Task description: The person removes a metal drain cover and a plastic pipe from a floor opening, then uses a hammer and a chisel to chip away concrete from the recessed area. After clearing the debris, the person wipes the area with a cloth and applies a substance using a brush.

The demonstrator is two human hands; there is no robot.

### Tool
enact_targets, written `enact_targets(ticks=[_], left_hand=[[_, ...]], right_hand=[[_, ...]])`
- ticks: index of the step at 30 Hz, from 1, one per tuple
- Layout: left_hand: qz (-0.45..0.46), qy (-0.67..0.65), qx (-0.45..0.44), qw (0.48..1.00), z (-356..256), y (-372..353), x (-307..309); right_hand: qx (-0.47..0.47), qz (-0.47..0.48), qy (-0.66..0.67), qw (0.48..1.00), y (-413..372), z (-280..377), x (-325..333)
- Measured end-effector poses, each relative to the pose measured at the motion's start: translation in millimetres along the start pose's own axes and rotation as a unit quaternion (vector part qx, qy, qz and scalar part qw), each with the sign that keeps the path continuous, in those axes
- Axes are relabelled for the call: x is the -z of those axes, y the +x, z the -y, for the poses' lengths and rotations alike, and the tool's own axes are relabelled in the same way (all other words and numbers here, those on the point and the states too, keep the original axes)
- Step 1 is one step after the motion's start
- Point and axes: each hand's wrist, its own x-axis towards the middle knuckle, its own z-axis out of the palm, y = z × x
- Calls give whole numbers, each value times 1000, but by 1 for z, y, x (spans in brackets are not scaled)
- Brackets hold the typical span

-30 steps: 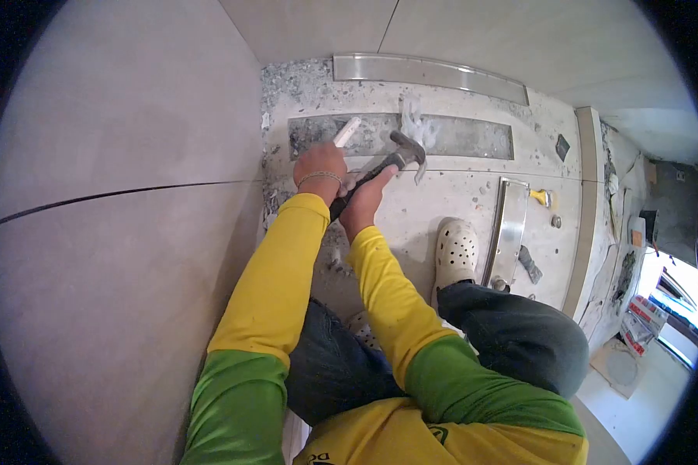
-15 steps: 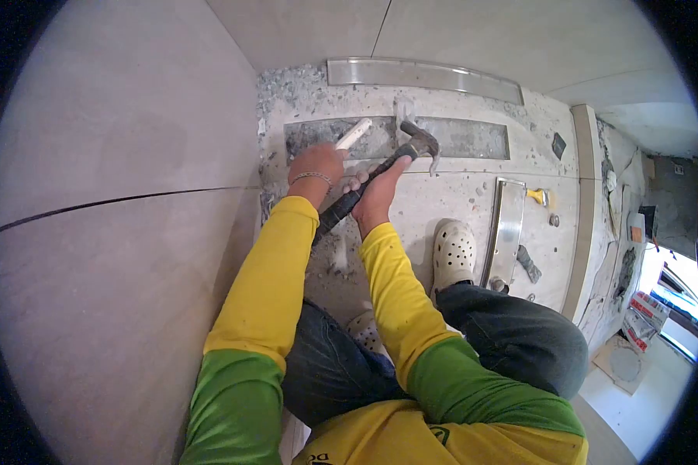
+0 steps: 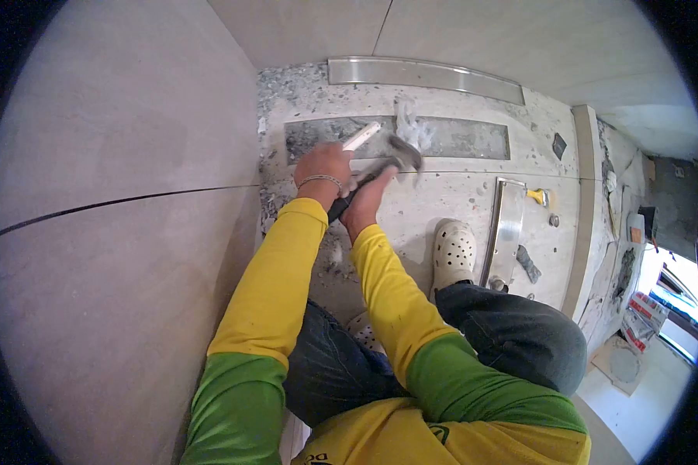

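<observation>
A hammer (image 3: 398, 153) and a white chisel (image 3: 362, 137) over a trench (image 3: 465, 137) in the floor

The left hand (image 3: 323, 167) has its grip closed round the chisel, which slants toward the gritty trench. The right hand (image 3: 364, 200) has its grip wrapped tight on the hammer's handle, and the blurred head is just beside the chisel.

Left hand (image 3: 323, 166) on white rod (image 3: 362, 136), right hand (image 3: 364, 200) on blurred hammer (image 3: 400, 150)
</observation>
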Motion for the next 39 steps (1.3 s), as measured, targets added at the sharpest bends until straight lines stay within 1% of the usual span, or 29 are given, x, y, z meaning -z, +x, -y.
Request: enact_targets(ticks=[1, 2, 3, 5, 6, 8, 9, 11, 12, 13, 14, 15, 16, 18, 20, 21, 22, 23, 25, 26, 28, 29, 31, 32, 34, 35, 36, 38, 39], left_hand=[[26, -29, 34, 999, 1, 0, 4], [52, -57, 67, 995, 3, 0, 8], [51, -57, 67, 995, 7, 2, 8], [26, 21, 44, 998, 16, 3, 6], [26, 21, 43, 998, 16, 5, 3], [68, 64, -42, 995, 13, 12, 0], [67, 65, -42, 995, 9, 10, 4], [55, 21, 13, 998, 3, 4, 7], [56, 20, 13, 998, 3, 3, 7], [31, 16, 22, 999, 3, 1, 6], [5, 11, 31, 999, 4, 0, 5], [6, 11, 32, 999, 2, -3, 8], [16, 1, 47, 999, -1, -5, 11], [25, -7, 61, 998, -4, -5, 14], [-4, 13, 62, 998, 4, -3, 12], [-3, 13, 63, 998, 4, -4, 15], [33, 10, 45, 998, 2, -4, 17], [66, 8, 26, 997, -1, -3, 21], [56, 17, 6, 998, 9, 7, 7], [48, 28, -14, 998, 16, 10, -2], [45, 16, 1, 999, 18, 8, 0], [42, 4, 15, 999, 18, 8, 1], [45, 1, 21, 999, 21, 8, 2], [46, 0, 28, 999, 23, 9, 3], [40, 13, 22, 999, 20, 3, 7], [35, 25, 16, 999, 17, 0, 9], [36, 25, 15, 999, 17, 0, 9], [43, 31, 15, 998, 17, 0, 8], [41, 31, 14, 999, 15, 1, 7]], right_hand=[[-85, 40, -57, 994, -2, 5, 1], [-84, 40, -57, 994, -2, 5, -1], [-63, 9, -63, 996, -6, 6, -6], [-28, -54, -54, 997, -16, 9, -14], [-28, -55, -54, 997, -19, 8, -13], [24, -70, 26, 997, -22, 11, -13], [24, -69, 26, 997, -21, 11, -15], [43, -65, 32, 996, -19, 11, -14], [52, -63, 35, 996, -16, 10, -11], [52, -64, 34, 996, -10, 6, -8], [36, -38, 31, 998, -3, -1, -6], [20, -11, 29, 999, 0, -5, -6], [21, -11, 29, 999, 2, -5, -3], [-77, 44, -54, 995, 3, -4, 4], [-85, 33, -42, 995, 3, -13, 8], [-34, 5, -27, 999, -5, -11, 2], [19, -23, -13, 999, -12, -9, -3], [20, -23, -14, 999, -12, -7, -5], [68, -59, 23, 996, -4, -7, -4], [67, -59, 23, 996, 3, -9, -3], [87, -64, -25, 994, 15, -15, -2], [88, -64, -25, 994, 17, -14, 3], [-40, -2, -115, 993, 9, -4, 2], [-40, 0, -113, 993, 6, -4, -2], [36, -82, -85, 992, 0, -9, -4], [80, -60, -55, 993, -4, -11, -5], [81, -61, -55, 993, 0, -15, -2], [-11, -8, -89, 996, 13, -22, 9], [-10, -7, -88, 996, 12, -16, 8]])
